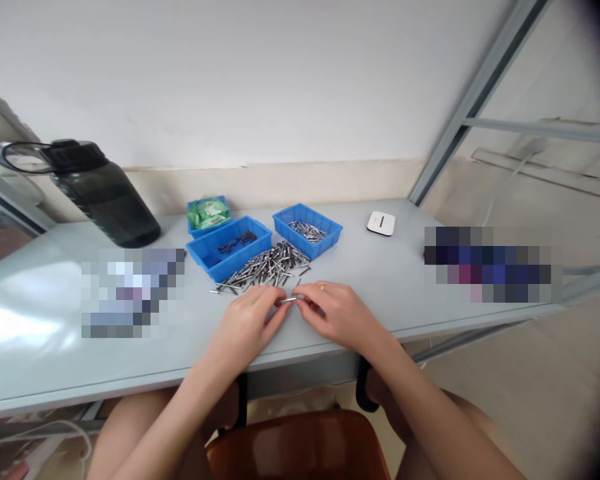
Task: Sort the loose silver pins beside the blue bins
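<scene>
Two forearms [437,397], two hands [250,317], three trays [327,245]

Illumination is bright and diffuse. White glare saturates the left of the tabletop [45,280]. Wide-angle distortion stretches the periphery; vignetting darkens the right-hand corners. Pixelation masks two areas. The metal pins [275,265] lack fine detail.

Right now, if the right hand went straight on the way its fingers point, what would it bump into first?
Probably the left hand, facing the right hand across a thin metal piece, though depth is unclear.
</scene>
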Available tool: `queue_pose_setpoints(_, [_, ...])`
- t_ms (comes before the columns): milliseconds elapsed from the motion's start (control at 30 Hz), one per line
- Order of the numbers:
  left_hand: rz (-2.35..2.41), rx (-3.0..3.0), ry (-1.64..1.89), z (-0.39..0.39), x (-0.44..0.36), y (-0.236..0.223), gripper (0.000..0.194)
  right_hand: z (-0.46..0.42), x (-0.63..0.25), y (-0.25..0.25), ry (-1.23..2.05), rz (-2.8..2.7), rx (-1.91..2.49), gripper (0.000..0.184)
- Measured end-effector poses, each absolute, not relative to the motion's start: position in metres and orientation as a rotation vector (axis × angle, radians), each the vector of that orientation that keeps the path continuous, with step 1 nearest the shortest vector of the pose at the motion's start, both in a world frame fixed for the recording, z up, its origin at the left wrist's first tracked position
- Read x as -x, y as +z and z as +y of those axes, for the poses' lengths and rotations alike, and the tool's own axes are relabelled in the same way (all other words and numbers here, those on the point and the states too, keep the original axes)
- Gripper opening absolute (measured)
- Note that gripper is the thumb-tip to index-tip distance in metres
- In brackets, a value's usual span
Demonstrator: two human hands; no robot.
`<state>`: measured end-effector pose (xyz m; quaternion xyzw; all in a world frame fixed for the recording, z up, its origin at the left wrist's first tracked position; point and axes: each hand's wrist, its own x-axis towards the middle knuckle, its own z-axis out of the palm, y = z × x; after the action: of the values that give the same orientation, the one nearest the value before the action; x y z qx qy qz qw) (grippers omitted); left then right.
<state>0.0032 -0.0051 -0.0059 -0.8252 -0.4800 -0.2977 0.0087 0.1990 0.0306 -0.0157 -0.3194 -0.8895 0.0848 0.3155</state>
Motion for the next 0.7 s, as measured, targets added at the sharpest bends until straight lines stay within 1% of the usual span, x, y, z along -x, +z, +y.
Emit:
queue_pose_setpoints(300, [-1.438, 2.559, -0.956, -0.005, -0.0036, -0.0043, 0.012, 0.0313, -0.1985, -0.0151, 0.232, -2.379, 0.871, 0.023])
queue_pose_setpoints(433, [-1.428, 2.558, -0.935, -0.0053, -0.0036, -0.004, 0.015, 0.0316, -0.198, -0.0137, 0.278, -2.402, 0.899, 0.021])
queue_pose_setpoints(700, [-1.45, 2.576, -0.935, -0.0056, -0.0025, -0.005, 0.011, 0.0323, -0.198, -0.0132, 0.291, -2.434, 0.886, 0.02])
